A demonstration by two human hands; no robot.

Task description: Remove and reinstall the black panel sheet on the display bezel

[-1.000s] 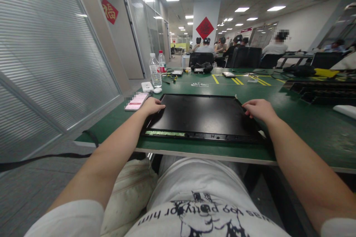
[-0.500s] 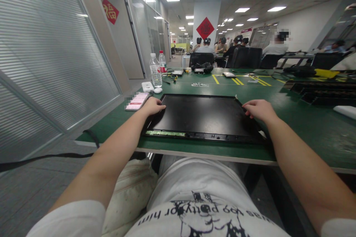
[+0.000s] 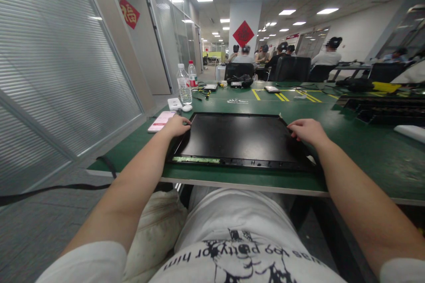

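Observation:
A large flat black panel (image 3: pixel 239 139), like a monitor screen, lies on the green table (image 3: pixel 365 154) in front of me. A narrow green circuit strip (image 3: pixel 195 159) shows along its near left edge. My left hand (image 3: pixel 175 126) rests on the panel's left edge, fingers curled over it. My right hand (image 3: pixel 307 130) lies on the right edge, fingers bent down against it. Whether either hand truly grips the panel is unclear.
A phone (image 3: pixel 161 121) with a pink screen lies left of the panel. Behind it are a white box (image 3: pixel 174 104), a white mouse (image 3: pixel 187 108) and two water bottles (image 3: pixel 183 84). Black trays (image 3: pixel 381 110) sit at the right. Several people sit at tables far behind.
My left hand has slid slightly back along the panel's left edge toward the phone. The view has shifted a little. The panel and my right hand stay put.

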